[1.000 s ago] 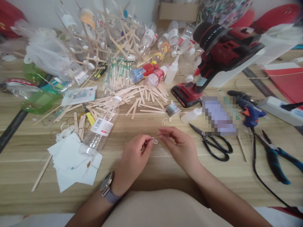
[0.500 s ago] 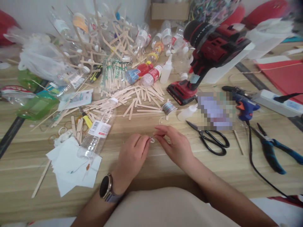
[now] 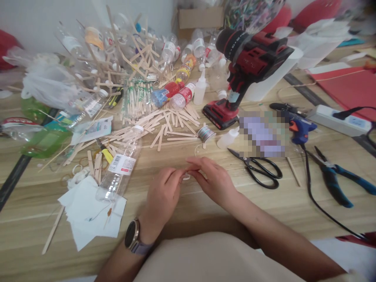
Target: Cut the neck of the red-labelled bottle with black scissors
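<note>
Near the table's front edge, my left hand [image 3: 165,196] pinches a small white ring-like piece [image 3: 186,177] at its fingertips. My right hand [image 3: 216,180] meets it from the right, thumb and fingers pressed together at the same small piece; what exactly they grip is too small to tell. Beyond the hands lies a spool of thin wire [image 3: 206,134], its loose end curling toward my right hand. An empty clear bottle [image 3: 119,168] lies left of my left hand, partly over white paper sheets [image 3: 94,219]. Black-handled scissors [image 3: 263,170] rest to the right.
A red cordless drill [image 3: 249,70] stands beyond the spool. Wooden sticks [image 3: 176,117] and plastic bottles [image 3: 185,95] crowd the back left. On the right are a blue glue gun [image 3: 302,131] with its cable, pliers [image 3: 333,176] and a power strip [image 3: 340,121].
The view has shifted slightly, so the table objects sit a little further left. My fingertips have drawn closer together around the small white piece.
</note>
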